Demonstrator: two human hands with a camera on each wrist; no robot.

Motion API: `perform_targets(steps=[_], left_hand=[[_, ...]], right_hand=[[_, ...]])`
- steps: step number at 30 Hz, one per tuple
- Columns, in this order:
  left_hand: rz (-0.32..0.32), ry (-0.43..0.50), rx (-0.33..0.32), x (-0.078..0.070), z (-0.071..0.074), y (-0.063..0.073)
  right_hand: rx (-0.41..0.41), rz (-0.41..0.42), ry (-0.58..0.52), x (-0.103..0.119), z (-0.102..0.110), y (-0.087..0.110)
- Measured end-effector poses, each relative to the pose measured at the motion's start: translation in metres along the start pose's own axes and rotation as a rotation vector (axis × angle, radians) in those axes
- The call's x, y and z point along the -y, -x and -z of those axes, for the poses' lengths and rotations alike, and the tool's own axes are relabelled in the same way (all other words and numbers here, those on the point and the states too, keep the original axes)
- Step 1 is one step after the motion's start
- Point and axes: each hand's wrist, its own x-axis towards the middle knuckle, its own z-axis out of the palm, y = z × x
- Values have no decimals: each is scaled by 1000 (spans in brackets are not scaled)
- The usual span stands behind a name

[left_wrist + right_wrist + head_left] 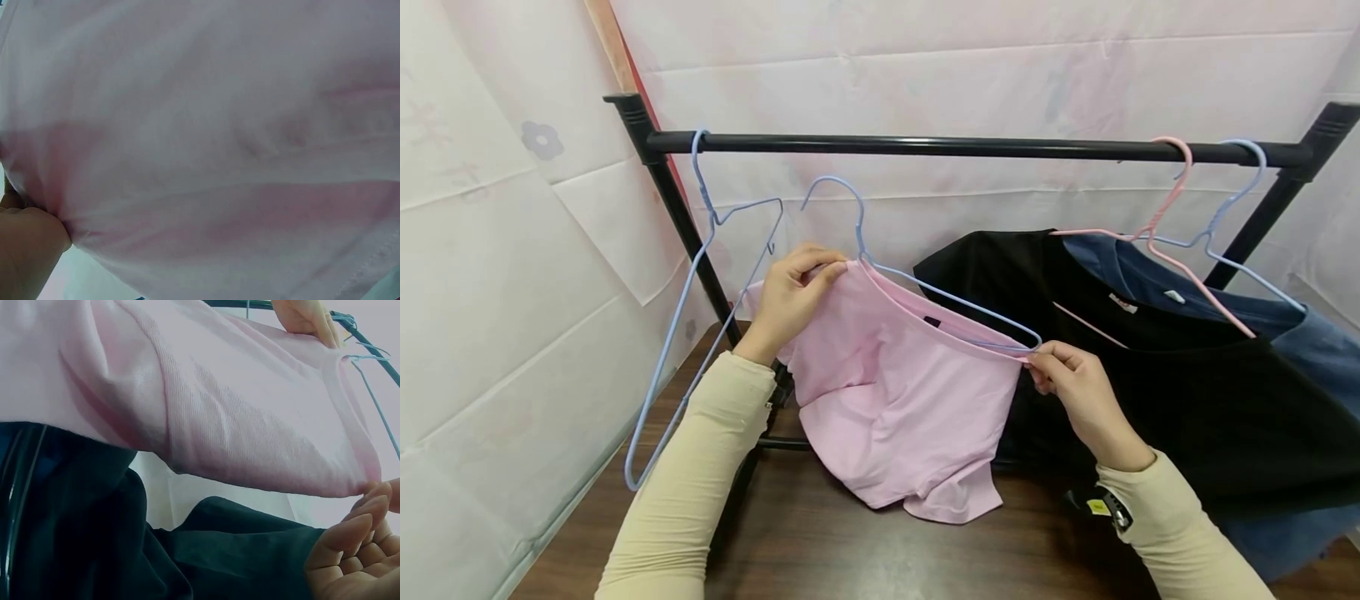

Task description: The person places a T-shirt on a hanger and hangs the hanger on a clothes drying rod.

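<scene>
A pink T-shirt hangs between my two hands below the rail. My left hand pinches its neckline at the left, beside the neck of a blue hanger. At the other end of the neckline, my right hand pinches the edge right by the hanger's tip. One arm of that hanger lies along the neck opening; the other is hidden inside the shirt. Its hook stands free, lower than the rail. Pink cloth fills most of the left wrist view. In the right wrist view, the stretched shirt runs between both hands.
A black rail crosses above. An empty blue hanger hangs at its left end. On the right hang a black shirt on a pink hanger and a blue shirt on another blue hanger. A brown wooden surface lies below.
</scene>
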Motion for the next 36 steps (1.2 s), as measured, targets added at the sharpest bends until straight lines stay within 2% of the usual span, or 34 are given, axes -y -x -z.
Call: perform_targets(steps=[9,15,20,28,36], left_hand=[[6,-18,28,0,1,2],[13,-15,59,1,-3,3],[19,-20,66,1,-6,5],[0,-9,70,-4,-9,7],[-13,-13,53,-7,-14,8]], right_hand=[[-55,17,-54,7,5,2],[-49,33,-34,12,4,0],[-42,65,16,19,0,-4],[-18,118,186,36,-6,-12],[5,144,196,57,-17,-17]])
